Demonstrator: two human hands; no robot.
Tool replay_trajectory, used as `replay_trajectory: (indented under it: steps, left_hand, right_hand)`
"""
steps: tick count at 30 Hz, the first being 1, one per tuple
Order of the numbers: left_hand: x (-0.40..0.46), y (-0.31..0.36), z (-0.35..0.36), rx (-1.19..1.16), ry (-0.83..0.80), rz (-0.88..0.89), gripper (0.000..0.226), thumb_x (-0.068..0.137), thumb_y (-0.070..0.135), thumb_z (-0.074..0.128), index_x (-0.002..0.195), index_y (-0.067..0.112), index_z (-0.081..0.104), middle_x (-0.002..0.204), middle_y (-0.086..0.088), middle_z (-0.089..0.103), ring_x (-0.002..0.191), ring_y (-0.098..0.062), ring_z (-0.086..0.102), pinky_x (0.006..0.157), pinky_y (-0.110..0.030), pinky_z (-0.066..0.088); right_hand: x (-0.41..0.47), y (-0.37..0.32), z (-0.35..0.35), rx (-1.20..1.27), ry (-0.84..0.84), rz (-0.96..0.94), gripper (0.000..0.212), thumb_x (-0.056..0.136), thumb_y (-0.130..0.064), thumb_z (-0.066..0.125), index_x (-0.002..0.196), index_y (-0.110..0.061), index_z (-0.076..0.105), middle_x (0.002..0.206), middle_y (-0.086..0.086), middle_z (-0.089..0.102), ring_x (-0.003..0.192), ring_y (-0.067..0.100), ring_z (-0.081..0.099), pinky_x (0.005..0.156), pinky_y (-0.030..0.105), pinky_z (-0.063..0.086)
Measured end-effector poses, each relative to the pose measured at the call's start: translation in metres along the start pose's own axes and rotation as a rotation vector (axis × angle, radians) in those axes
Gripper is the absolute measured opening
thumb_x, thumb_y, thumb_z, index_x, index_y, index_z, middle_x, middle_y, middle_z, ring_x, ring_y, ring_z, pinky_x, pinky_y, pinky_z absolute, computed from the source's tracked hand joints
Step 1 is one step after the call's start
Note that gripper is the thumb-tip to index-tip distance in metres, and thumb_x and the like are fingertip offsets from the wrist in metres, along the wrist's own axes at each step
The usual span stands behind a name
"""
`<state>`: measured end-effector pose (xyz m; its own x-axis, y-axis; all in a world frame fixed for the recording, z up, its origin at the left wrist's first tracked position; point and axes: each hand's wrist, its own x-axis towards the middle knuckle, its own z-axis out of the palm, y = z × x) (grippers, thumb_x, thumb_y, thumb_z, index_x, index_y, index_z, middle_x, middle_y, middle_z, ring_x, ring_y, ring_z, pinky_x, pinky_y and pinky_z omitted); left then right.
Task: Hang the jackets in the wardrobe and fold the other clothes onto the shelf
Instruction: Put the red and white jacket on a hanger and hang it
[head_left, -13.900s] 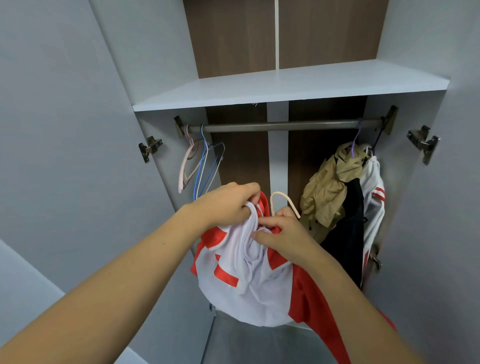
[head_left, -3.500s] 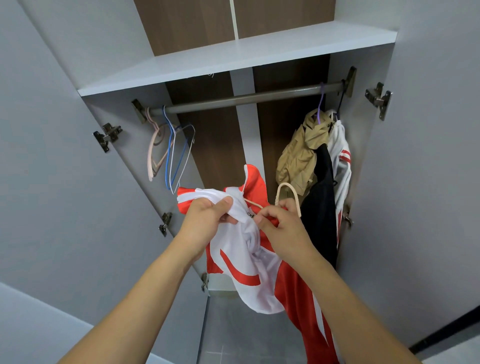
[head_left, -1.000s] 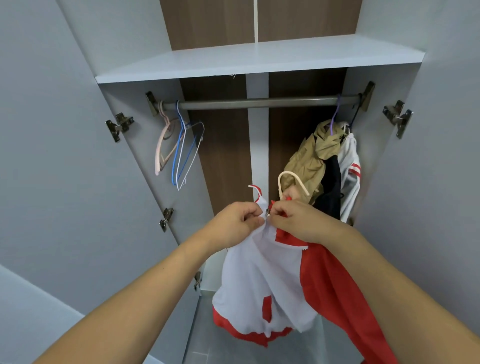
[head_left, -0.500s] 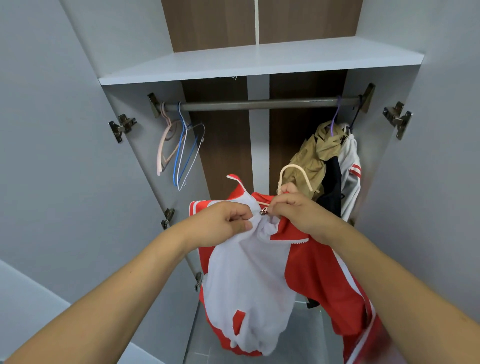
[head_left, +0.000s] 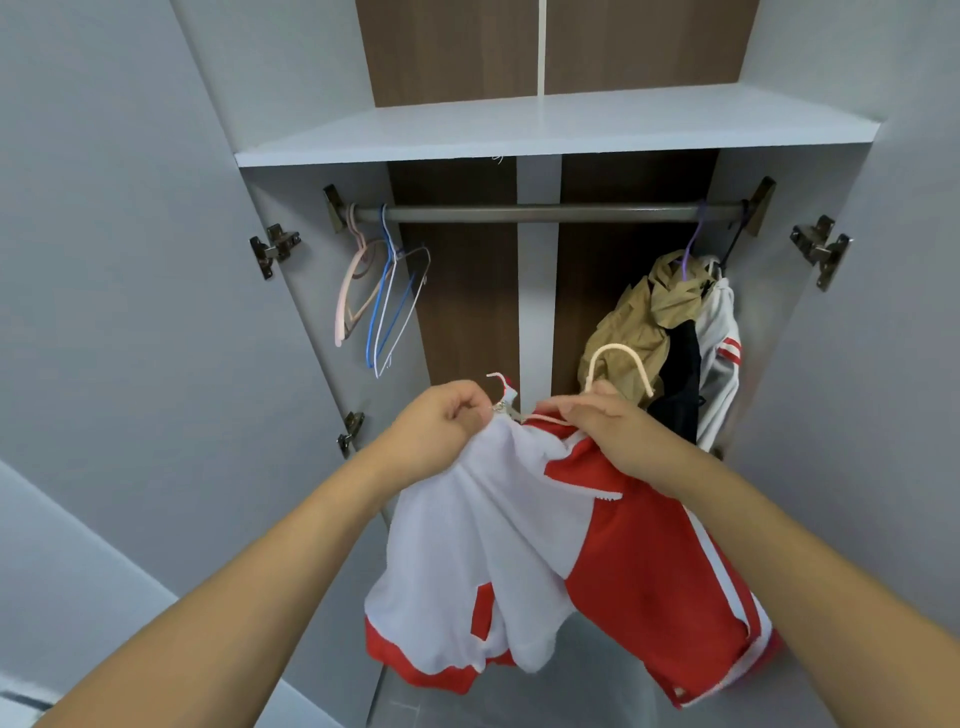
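Jacket: the red and white jacket (head_left: 524, 545) is hanging from both hands in front of the open wardrobe (head_left: 810, 364).
Left hand (head_left: 441, 426): fingers are curling tight, pinching the collar by the zip.
Right hand (head_left: 613, 431): fingers are gripping the cream hanger (head_left: 615, 364) and collar.
Rail (head_left: 540, 213): empty hangers (head_left: 379, 296) are dangling at its left end, a tan jacket (head_left: 639, 322), a black garment (head_left: 680, 374) and a white jacket (head_left: 719, 353) at its right.
Shelf (head_left: 561, 130): sitting above the rail.

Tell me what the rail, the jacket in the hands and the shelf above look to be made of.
Rail: probably metal, a dull grey-brown tube with a soft sheen along it.
Jacket: thin red and white synthetic sports fabric, by its smooth drape; the white inside looks like lining.
Shelf: likely laminated board, a flat matt white face with a square edge.
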<state>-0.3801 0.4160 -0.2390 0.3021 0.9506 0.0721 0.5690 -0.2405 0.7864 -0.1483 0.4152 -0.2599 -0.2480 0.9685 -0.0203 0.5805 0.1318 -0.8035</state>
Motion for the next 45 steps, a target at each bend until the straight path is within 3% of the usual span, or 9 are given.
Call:
replay_trajectory:
  steps: [4, 10, 17, 22, 26, 30, 35, 40, 45]
  left_hand:
    - [-0.003, -0.007, -0.016, -0.085, -0.079, -0.052, 0.023, 0.102, 0.016, 0.051, 0.082, 0.023, 0.059, 0.069, 0.016, 0.053, 0.064, -0.004, 0.045, 0.059, -0.017, 0.037]
    - [-0.016, -0.004, -0.015, -0.049, -0.673, -0.088, 0.009, 0.085, 0.032, 0.06, 0.09, 0.038, 0.065, 0.091, 0.022, 0.059, 0.088, 0.0, 0.053, 0.084, -0.012, 0.039]
    - [-0.012, -0.039, 0.003, -0.366, -0.205, -0.614, 0.045, 0.067, 0.057, 0.066, 0.092, 0.02, 0.071, 0.086, -0.003, 0.073, 0.076, -0.021, 0.069, 0.074, -0.03, 0.054]
    - [0.01, -0.031, 0.01, -0.314, 0.203, -0.36, 0.067, 0.07, 0.079, 0.058, 0.083, 0.013, 0.054, 0.062, -0.006, 0.067, 0.045, -0.02, 0.061, 0.041, -0.024, 0.042]
    - [0.026, -0.018, 0.007, -0.01, 0.452, -0.229, 0.057, 0.08, 0.067, 0.055, 0.067, 0.012, 0.049, 0.056, -0.008, 0.059, 0.05, -0.025, 0.064, 0.05, -0.039, 0.052]
    - [0.038, 0.001, -0.004, 0.289, 0.453, -0.061, 0.028, 0.093, 0.026, 0.048, 0.066, 0.018, 0.045, 0.059, -0.002, 0.051, 0.055, -0.018, 0.05, 0.049, -0.034, 0.035]
    - [0.031, 0.025, 0.007, 0.28, -0.028, 0.34, 0.017, 0.099, 0.021, 0.05, 0.084, 0.018, 0.056, 0.077, 0.004, 0.06, 0.072, -0.016, 0.056, 0.067, -0.035, 0.047]
    - [0.024, 0.013, 0.012, 0.014, -0.062, 0.166, 0.039, 0.082, -0.001, 0.05, 0.104, 0.03, 0.058, 0.103, 0.004, 0.056, 0.09, -0.016, 0.054, 0.077, -0.027, 0.049]
    - [0.016, -0.011, 0.046, -0.189, -0.117, -0.116, 0.042, 0.068, 0.039, 0.071, 0.104, 0.028, 0.05, 0.108, 0.003, 0.052, 0.098, -0.012, 0.05, 0.089, -0.03, 0.045]
  right_hand:
    - [0.005, 0.013, -0.003, 0.026, 0.198, -0.06, 0.035, 0.106, -0.023, 0.037, 0.132, -0.038, 0.057, 0.101, -0.007, 0.045, 0.095, 0.004, 0.047, 0.083, 0.01, 0.036]
    - [0.019, 0.019, 0.005, 0.307, 0.469, 0.017, 0.037, 0.097, 0.004, 0.038, 0.112, -0.023, 0.06, 0.089, 0.001, 0.061, 0.084, 0.013, 0.057, 0.077, 0.022, 0.043]
    - [0.016, -0.007, 0.012, 0.339, 0.423, -0.118, 0.034, 0.093, -0.003, 0.041, 0.101, -0.033, 0.052, 0.079, 0.013, 0.049, 0.068, 0.017, 0.044, 0.067, 0.034, 0.039]
    - [0.007, -0.041, 0.008, 0.356, 0.325, -0.339, 0.029, 0.084, -0.014, 0.042, 0.092, -0.04, 0.052, 0.089, 0.019, 0.054, 0.07, 0.016, 0.046, 0.069, 0.024, 0.039]
    - [0.005, -0.048, 0.007, 0.351, 0.292, -0.433, 0.03, 0.086, -0.004, 0.04, 0.097, -0.029, 0.052, 0.084, 0.011, 0.055, 0.069, 0.013, 0.046, 0.07, 0.019, 0.039]
    - [0.008, -0.047, 0.005, 0.338, 0.309, -0.415, 0.034, 0.09, 0.003, 0.038, 0.097, -0.026, 0.054, 0.079, -0.001, 0.054, 0.069, 0.009, 0.046, 0.068, 0.019, 0.04]
    - [0.015, -0.051, -0.012, 0.48, 0.419, -0.327, 0.013, 0.092, -0.02, 0.047, 0.095, -0.022, 0.059, 0.071, -0.017, 0.054, 0.067, -0.002, 0.051, 0.066, 0.012, 0.043]
    - [0.014, -0.048, -0.028, 0.606, 0.557, -0.294, 0.025, 0.092, -0.002, 0.053, 0.096, -0.025, 0.059, 0.066, -0.014, 0.051, 0.061, 0.001, 0.048, 0.06, 0.014, 0.043]
    - [0.009, -0.063, -0.045, 0.846, 0.419, -0.295, 0.029, 0.068, 0.0, 0.047, 0.082, -0.02, 0.063, 0.069, -0.004, 0.049, 0.063, 0.008, 0.047, 0.059, 0.019, 0.041]
